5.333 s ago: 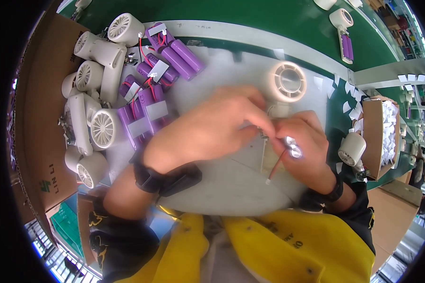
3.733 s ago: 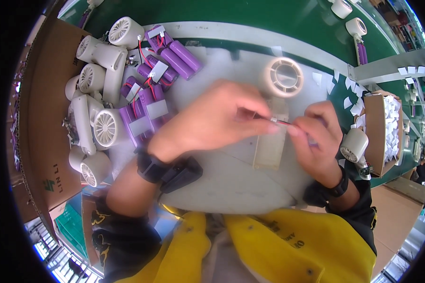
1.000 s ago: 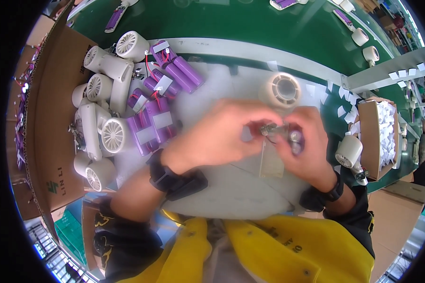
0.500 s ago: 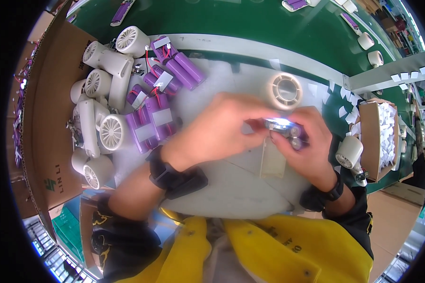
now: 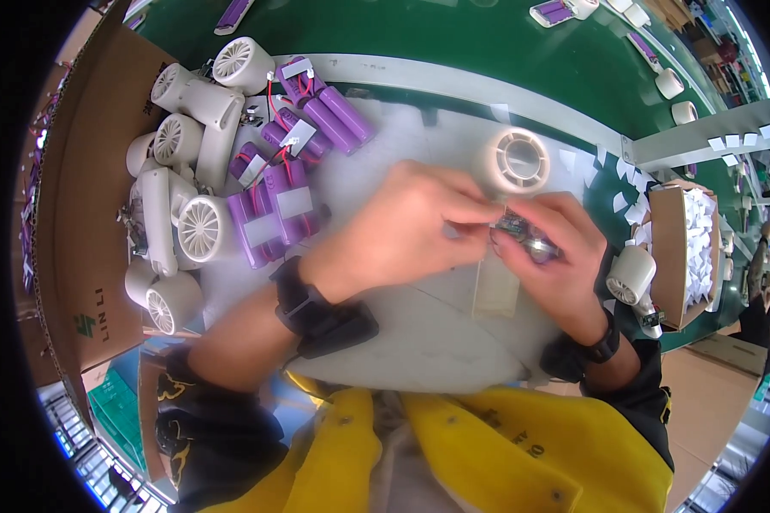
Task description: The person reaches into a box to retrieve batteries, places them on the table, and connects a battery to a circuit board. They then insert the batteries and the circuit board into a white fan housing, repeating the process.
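Note:
My right hand (image 5: pixel 560 248) is closed around a small green circuit board (image 5: pixel 513 224) with shiny round metal ends beside it, partly hidden by the fingers. Against the board's left edge, my left hand (image 5: pixel 428 222) has its thumb and fingertips pinched together; what lies between them is too small to make out. Just beyond the hands is a white round fan housing (image 5: pixel 519 160) with a ring-shaped opening. Below the hands, a pale cream flat piece (image 5: pixel 494 289) lies on the white work surface (image 5: pixel 419 329); whether it joins the housing is hidden.
At left, several white handheld fan bodies (image 5: pixel 204 228) are piled against a cardboard box (image 5: pixel 103 214). Purple battery packs (image 5: pixel 291 201) with red wires lie beside them. A box of white paper pieces (image 5: pixel 697 248) and another fan body (image 5: pixel 631 275) are at right. A metal rail (image 5: pixel 453 81) runs behind.
The circuit board has tilted in my fingers, so its green face shows and the bright glare on it is gone. Both hands stay in nearly the same place.

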`<state>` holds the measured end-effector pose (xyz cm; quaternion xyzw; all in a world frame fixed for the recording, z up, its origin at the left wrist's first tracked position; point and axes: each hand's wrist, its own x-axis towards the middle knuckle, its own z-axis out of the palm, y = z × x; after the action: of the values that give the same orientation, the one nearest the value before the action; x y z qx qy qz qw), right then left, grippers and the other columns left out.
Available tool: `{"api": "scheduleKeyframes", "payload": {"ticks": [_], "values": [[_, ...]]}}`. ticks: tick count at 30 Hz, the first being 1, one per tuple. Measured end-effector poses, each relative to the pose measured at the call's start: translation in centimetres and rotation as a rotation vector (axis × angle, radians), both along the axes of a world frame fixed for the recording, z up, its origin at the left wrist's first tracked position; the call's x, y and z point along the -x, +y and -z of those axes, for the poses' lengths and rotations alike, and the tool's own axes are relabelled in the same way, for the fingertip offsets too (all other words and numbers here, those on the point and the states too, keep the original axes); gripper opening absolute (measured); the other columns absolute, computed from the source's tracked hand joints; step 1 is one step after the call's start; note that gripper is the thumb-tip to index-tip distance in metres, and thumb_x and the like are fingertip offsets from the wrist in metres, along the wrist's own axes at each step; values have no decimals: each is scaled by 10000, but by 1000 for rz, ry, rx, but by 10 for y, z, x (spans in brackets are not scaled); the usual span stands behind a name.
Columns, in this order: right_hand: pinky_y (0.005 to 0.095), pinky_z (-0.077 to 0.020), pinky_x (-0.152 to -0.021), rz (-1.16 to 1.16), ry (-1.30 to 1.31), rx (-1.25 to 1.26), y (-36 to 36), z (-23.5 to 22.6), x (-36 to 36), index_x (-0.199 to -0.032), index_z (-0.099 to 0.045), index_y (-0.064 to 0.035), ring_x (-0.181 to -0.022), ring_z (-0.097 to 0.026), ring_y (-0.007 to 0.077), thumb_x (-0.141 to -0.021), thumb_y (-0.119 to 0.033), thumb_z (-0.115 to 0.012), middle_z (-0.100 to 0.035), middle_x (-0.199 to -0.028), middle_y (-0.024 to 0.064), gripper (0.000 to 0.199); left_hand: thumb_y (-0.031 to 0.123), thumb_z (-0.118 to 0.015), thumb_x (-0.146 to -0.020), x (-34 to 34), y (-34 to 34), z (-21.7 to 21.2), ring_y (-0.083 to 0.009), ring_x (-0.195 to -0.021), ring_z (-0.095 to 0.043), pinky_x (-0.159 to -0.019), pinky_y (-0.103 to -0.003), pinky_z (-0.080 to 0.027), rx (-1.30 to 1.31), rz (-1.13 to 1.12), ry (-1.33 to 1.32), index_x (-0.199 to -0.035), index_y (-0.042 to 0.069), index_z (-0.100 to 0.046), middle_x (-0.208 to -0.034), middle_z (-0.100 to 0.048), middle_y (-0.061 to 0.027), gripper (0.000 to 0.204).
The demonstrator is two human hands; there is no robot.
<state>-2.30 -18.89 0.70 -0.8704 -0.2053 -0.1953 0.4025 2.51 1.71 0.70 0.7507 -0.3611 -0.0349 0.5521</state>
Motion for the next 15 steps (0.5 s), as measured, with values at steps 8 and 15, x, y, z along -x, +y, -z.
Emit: {"api": "scheduleKeyframes", "payload": {"ticks": [8,15], "values": [[274,-529,-566,54,111,-46,4,-1,3,-1023,-736,-56,-676,-653,169,-677,-51,-857,-650,-847,93,367,-42,-724,-726,-2,1,1,-217,-706,-692,-628,-283,-556,-4,7,16,-994,29,-751,-840,-702,-111,278],[258,-501,-593,88,361,-175,0,-12,3,-973,-707,-16,-692,-653,150,-764,-16,-780,-651,-847,93,221,-76,-690,-781,-4,3,-1,-168,-810,-686,-719,-290,-576,50,79,209,-1084,21,-707,-970,-684,-82,319]]}}
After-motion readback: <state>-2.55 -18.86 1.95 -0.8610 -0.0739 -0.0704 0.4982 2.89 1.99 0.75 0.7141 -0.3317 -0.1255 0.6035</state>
